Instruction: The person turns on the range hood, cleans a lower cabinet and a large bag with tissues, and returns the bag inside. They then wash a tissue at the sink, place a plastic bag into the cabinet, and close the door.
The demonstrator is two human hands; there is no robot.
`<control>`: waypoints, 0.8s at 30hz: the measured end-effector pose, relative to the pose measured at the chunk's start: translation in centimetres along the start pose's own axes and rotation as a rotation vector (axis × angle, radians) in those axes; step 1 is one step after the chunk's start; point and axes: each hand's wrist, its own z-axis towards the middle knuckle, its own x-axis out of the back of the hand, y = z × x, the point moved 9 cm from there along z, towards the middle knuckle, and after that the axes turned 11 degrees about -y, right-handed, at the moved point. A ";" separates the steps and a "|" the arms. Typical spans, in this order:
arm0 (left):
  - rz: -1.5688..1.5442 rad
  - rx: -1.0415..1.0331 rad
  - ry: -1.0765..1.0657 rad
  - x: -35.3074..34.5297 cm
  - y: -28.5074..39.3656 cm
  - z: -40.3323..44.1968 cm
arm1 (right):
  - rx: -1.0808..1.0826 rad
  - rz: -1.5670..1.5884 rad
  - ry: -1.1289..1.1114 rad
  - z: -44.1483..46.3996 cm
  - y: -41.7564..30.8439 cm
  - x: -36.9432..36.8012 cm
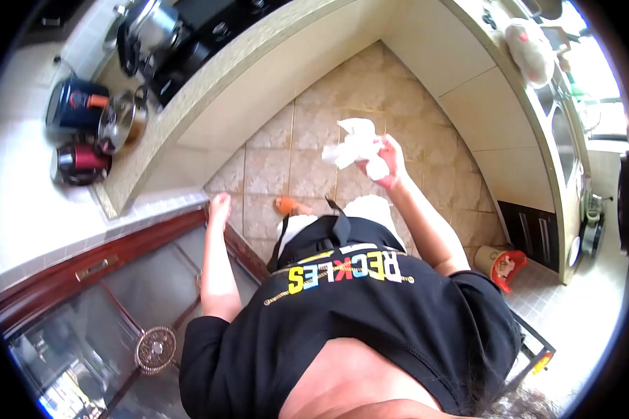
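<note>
My right hand is closed around a crumpled white bundle, which looks like tissue, held out over the tiled floor. Its folds stick out to the left of the fingers. My left hand hangs to the left with its fingers curled, close to the edge of the dark red-brown framed glass door. Whether anything sits inside that fist is hidden.
On the left counter are a pot with a glass lid, a red kettle, a dark blue appliance and a pressure cooker. A sink lies right. A bin with a red liner stands below.
</note>
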 end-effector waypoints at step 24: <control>0.673 -0.076 -0.652 -60.0 27.4 3.1 | 0.917 -0.036 0.504 -41.5 -30.4 9.4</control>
